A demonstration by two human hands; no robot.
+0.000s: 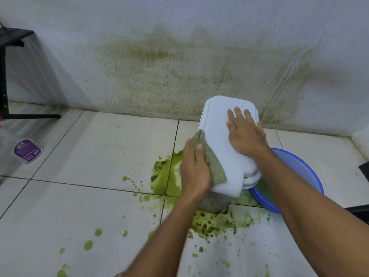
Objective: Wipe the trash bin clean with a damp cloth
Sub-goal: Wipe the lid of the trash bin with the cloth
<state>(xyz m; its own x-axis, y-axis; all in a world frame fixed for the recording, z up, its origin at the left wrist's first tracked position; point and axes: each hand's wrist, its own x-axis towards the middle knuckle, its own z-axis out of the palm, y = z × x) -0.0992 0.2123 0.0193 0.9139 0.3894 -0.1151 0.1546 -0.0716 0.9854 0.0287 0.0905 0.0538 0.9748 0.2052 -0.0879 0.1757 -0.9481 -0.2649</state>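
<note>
A white plastic trash bin (219, 124) is tipped over on the tiled floor, its flat bottom facing up and away and its open end pointing down toward me. My left hand (194, 168) presses a grey-green cloth (212, 162) against the bin's left side. My right hand (245, 132) lies flat with fingers spread on the bin's upper face, holding it steady. The bin's mouth and lower edge are partly hidden behind my hands.
A blue plastic basin (307, 172) stands right of the bin, under my right forearm. Green slime (165, 176) with dark bits is spilled over the tiles around the bin. The stained wall (179, 76) rises just behind. A black metal stand (6, 76) and a purple-labelled packet (27, 150) are at the left.
</note>
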